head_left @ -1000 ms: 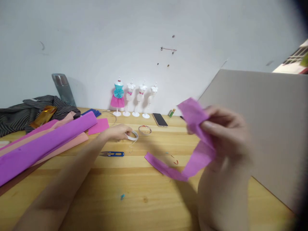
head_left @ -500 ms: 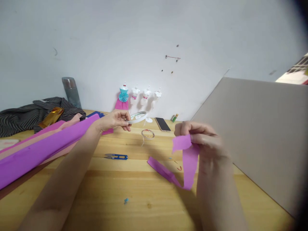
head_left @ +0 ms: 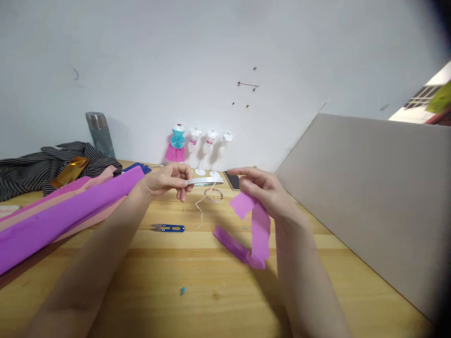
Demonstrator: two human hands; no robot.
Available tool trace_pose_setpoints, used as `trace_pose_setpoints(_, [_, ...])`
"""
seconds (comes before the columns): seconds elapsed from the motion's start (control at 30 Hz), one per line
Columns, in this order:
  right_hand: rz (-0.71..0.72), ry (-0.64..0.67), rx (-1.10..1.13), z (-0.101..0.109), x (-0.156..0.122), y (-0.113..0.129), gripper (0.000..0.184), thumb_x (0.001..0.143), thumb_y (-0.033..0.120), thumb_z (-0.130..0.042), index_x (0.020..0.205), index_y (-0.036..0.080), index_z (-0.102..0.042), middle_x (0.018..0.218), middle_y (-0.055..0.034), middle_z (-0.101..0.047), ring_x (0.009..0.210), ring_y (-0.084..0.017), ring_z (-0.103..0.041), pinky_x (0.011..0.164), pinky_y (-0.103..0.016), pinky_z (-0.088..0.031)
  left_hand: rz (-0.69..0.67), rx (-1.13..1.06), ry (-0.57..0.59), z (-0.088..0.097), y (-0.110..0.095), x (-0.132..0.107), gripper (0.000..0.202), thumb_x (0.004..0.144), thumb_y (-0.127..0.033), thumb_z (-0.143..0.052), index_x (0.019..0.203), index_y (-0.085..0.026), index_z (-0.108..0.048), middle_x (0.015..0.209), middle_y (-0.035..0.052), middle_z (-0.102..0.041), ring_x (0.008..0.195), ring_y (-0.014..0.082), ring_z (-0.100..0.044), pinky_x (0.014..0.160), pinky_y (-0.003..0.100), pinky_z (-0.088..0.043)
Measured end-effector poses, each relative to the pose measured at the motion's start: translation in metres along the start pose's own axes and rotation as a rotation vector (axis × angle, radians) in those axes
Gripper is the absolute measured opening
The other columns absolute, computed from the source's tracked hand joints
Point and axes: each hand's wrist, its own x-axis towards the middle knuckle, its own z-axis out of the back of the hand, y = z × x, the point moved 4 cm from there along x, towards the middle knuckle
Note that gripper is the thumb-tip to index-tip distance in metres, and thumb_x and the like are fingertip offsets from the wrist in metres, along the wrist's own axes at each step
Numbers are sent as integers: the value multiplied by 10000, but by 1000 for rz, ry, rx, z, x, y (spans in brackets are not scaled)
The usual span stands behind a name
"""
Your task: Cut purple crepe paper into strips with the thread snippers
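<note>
My left hand (head_left: 172, 180) pinches the near side of a thin roll of white double-sided tape (head_left: 206, 180), held level above the table. A loose narrow strip (head_left: 201, 206) dangles from the roll. To its right, my right hand (head_left: 262, 188) holds a strip of purple crepe paper (head_left: 260, 232) between thumb and fingers, its index finger stretched toward the roll. The paper hangs down and its folded far part slants left over the table. Behind and below the white roll lies a second tape ring (head_left: 213, 195). Blue thread snips (head_left: 168, 228) rest on the table between my forearms.
Several small white dress forms (head_left: 207, 145) stand against the wall, one in a blue and pink paper dress. Rolled crepe paper (head_left: 70, 216), striped cloth and a flask (head_left: 100, 134) are at left. A phone (head_left: 232, 180) lies behind my right hand; a pale board (head_left: 366, 202) stands at right.
My right hand has moved left with the purple paper, closer to the tape roll, and its index finger has extended. The roll has tilted edge-on, and a loose strip now hangs from it.
</note>
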Motion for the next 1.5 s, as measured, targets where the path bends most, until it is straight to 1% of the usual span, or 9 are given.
trace_pose_setpoints(0.1, [-37, 121, -95, -13, 6, -1, 502, 777, 332, -664, 1238, 149, -585, 574, 68, -389, 522, -94, -352, 502, -247, -289, 16, -30, 18, -6, 3, 2, 286, 706, -318, -766, 784, -111, -585, 701, 41, -673, 482, 142, -654, 415, 188, -471])
trace_pose_setpoints(0.2, [-47, 164, -161, -20, 9, -5, 343, 761, 309, -657, 1058, 137, -656, 588, 59, -408, 548, -96, -380, 526, -248, -301, 43, -40, -3, -11, 7, 6, 321, 679, -349, -783, 748, -108, -583, 693, 40, -671, 464, 138, -643, 406, 192, -458])
trace_pose_setpoints(0.3, [-58, 102, -203, -19, 12, -10, 198, 765, 331, -623, 810, 140, -655, 581, 50, -408, 547, -94, -360, 518, -247, -269, 74, -18, -95, -9, 14, 11, 366, 657, -350, -801, 859, -114, -607, 781, 62, -691, 584, 164, -687, 486, 218, -510])
trace_pose_setpoints(0.37, [-83, 0, -203, -15, 14, -14, 222, 764, 366, -603, 745, 146, -625, 566, 49, -402, 533, -93, -337, 507, -248, -242, 135, 42, -255, 0, 22, 15, 416, 648, -319, -812, 960, -137, -605, 846, 54, -695, 687, 166, -704, 580, 231, -545])
trace_pose_setpoints(0.47, [-128, -151, -193, -7, 18, -22, 268, 743, 416, -601, 707, 150, -591, 546, 50, -388, 520, -95, -324, 504, -251, -226, 255, 112, -418, 9, 35, 18, 325, 664, -306, -803, 849, -125, -606, 793, 40, -691, 611, 116, -677, 540, 184, -513])
trace_pose_setpoints(0.7, [-153, -262, -214, 5, 25, -37, 313, 711, 455, -619, 713, 142, -607, 540, 28, -450, 523, -107, -370, 502, -246, -269, 428, -36, -242, -18, 49, 25, 440, 772, -534, -659, 853, -102, -660, 808, 130, -739, 623, 174, -694, 552, 247, -530])
trace_pose_setpoints(1.0, [-140, -297, -226, 11, 26, -40, 281, 722, 428, -603, 702, 148, -598, 552, 14, -470, 527, -112, -394, 498, -245, -298, 473, -164, -69, -29, 55, 24, 313, 735, -410, -740, 869, -133, -682, 793, 91, -744, 636, 159, -692, 563, 225, -514])
trace_pose_setpoints(1.27, [-114, -313, -235, 13, 26, -37, 264, 727, 411, -596, 684, 151, -589, 547, 25, -433, 519, -104, -357, 493, -249, -263, 506, -152, -56, -39, 49, 22, 377, 701, -452, -762, 850, -112, -695, 745, 83, -737, 621, 145, -694, 541, 193, -520])
trace_pose_setpoints(1.5, [-127, -310, -250, 13, 25, -37, 273, 723, 424, -594, 696, 152, -593, 555, 21, -431, 537, -114, -365, 503, -249, -257, 485, -25, -87, -37, 49, 25, 298, 648, -371, -808, 683, -114, -662, 661, 50, -713, 541, 111, -660, 478, 167, -496])
